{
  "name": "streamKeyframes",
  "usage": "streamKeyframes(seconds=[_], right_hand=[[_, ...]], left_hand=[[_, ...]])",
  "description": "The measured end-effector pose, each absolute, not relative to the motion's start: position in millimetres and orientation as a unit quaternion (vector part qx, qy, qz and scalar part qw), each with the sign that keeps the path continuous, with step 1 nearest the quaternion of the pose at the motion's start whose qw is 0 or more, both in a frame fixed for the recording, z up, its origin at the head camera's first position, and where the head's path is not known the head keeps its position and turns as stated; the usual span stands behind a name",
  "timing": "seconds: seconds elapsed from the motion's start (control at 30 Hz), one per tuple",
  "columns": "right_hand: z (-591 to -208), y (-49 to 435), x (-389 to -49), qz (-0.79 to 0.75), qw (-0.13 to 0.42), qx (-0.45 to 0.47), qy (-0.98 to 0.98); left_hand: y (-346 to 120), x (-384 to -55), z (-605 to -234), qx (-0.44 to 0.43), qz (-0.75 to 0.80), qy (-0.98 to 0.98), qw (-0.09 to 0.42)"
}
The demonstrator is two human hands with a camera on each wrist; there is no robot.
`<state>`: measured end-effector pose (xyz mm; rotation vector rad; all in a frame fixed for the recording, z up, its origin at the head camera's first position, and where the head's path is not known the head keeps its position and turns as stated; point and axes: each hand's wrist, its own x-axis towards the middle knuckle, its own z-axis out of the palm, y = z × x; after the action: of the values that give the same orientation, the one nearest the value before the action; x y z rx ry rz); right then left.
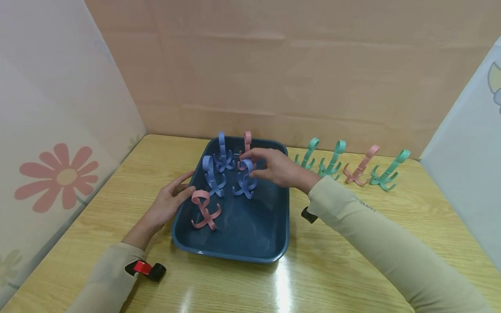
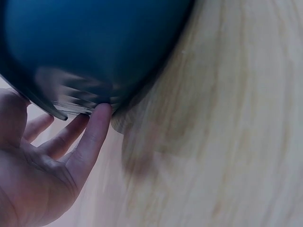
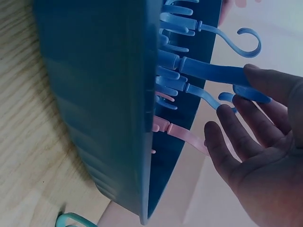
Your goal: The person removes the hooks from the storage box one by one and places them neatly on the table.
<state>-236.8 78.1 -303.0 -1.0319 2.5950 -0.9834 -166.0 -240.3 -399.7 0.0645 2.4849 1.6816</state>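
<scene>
Dark-blue tray (image 1: 254,226) on the worktop (image 1: 332,261): at nine o'clock my left fingers (image 2: 94,131) pinch its rim. Inside, towards one o'clock, my right fingers (image 3: 258,119) pinch the curl of a blue hook (image 3: 208,71). I judge I'm setting it down; next, likely, spread and release. Farther, between two and three, are four hooks (image 1: 334,161).

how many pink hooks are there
3: a pink hook in the tray, near left, another at its back, partly behind the right hand, a third on the table between green hooks.
</scene>
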Motion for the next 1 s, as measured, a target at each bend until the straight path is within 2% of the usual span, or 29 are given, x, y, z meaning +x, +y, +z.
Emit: streamKeyframes(seconds=[0.33, 0.53, 1.0], right_hand=[[-307.3, 85.1, -230.2, -0.374, 0.072, -0.331, 0.864], [-305.7, 91.5, -223.9, -0.430, 0.058, -0.287, 0.854], [-291.6, 121.7, -200.7, -0.553, -0.006, -0.227, 0.802]], left_hand=[[-240.0, -165.7, -401.5, 0.017, 0.557, 0.827, 0.075], [-238.8, -165.9, -401.7, 0.015, 0.553, 0.829, 0.076], [-241.6, -162.6, -400.1, 0.012, 0.554, 0.829, 0.074]])
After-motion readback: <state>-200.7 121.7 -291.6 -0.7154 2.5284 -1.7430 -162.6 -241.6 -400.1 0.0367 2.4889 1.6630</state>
